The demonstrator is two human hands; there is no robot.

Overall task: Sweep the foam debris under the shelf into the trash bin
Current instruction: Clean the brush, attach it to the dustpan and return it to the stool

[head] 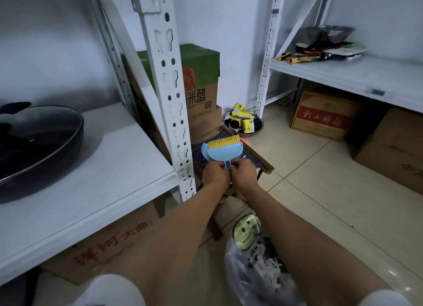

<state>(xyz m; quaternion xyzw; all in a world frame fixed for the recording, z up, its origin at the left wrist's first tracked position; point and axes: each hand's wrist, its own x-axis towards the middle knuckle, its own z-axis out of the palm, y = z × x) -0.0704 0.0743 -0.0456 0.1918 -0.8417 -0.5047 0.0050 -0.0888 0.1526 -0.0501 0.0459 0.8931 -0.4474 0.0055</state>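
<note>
A small blue dustpan (225, 152) with a yellow-bristled brush (223, 141) nested in it sits over a low wooden stool (256, 160) beside the white shelf post (169, 92). Both of my hands meet at the set's blue handle: my left hand (215, 173) and my right hand (243, 171) curl round it from either side. Below my right forearm lies a clear plastic bag (254, 266) with a smiley face print, holding white foam shreds (267, 271). No loose foam shows on the visible floor.
A black lidded pan (39, 143) rests on the left shelf (109, 191). Cardboard boxes (199, 92) stand behind the post and one (325, 115) under the right shelf (343, 74). A metal bowl of yellow packets (245, 121) sits on the tiled floor (320, 191).
</note>
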